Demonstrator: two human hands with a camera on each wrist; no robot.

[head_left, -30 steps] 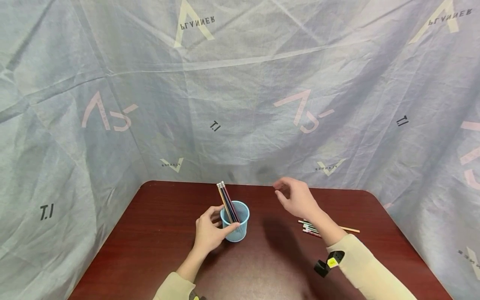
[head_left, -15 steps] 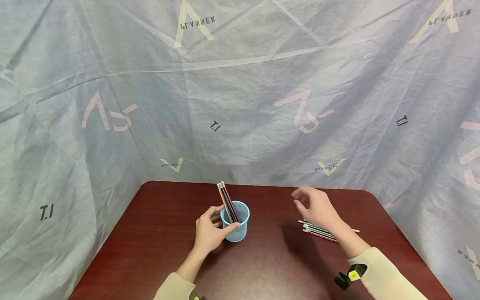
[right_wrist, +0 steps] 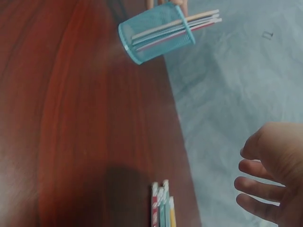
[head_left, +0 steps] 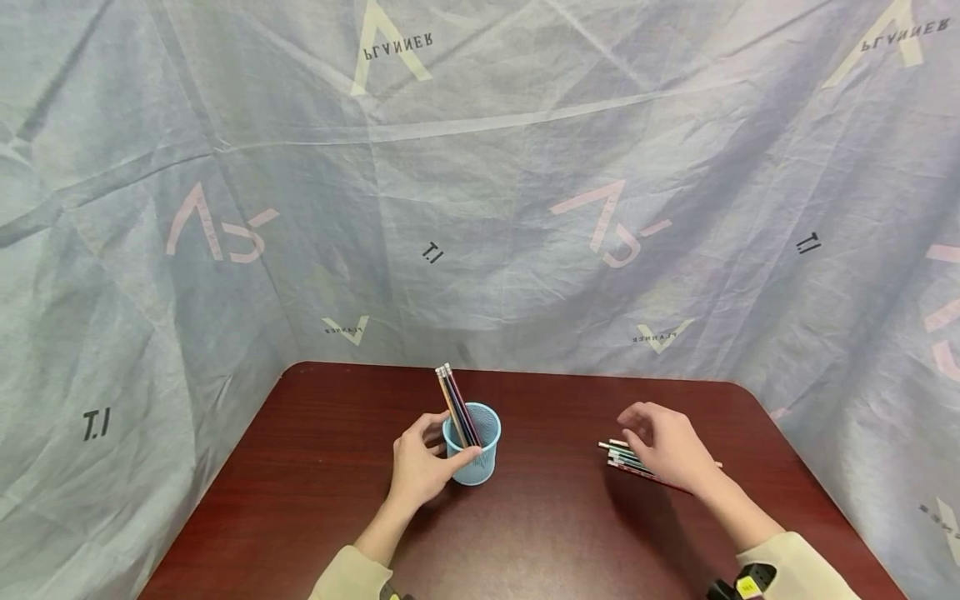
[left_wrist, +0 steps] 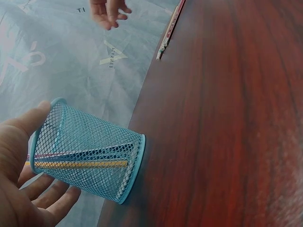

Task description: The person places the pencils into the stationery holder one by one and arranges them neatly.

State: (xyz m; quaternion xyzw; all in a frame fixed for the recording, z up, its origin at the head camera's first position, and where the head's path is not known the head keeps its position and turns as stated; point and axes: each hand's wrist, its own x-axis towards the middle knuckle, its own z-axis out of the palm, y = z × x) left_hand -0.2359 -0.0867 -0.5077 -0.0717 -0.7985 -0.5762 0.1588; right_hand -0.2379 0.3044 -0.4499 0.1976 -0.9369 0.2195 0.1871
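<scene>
A light blue mesh pencil cup [head_left: 483, 471] stands on the table, and my left hand [head_left: 417, 468] grips it by the rim. Through the mesh in the left wrist view, the lower ends of a few pencils [left_wrist: 94, 164] show, one of them yellow. Their eraser ends lean out of the cup towards the back left. My right hand [head_left: 672, 447] hovers above a small bunch of loose pencils [head_left: 619, 455], fingers loosely bent and holding nothing. In the right wrist view, a gap separates its fingers from those pencils [right_wrist: 162, 208], partly cut off by the frame.
The dark red wooden table [head_left: 525, 533] has rounded far corners. A grey printed cloth [head_left: 480, 208] hangs close behind it and along both sides. Each forearm wears a small wrist camera, the right one [head_left: 750, 581] near the bottom edge.
My right hand has moved right and downward from the middle of the table to above the loose pencils. The left hand and the cup have stayed in place.
</scene>
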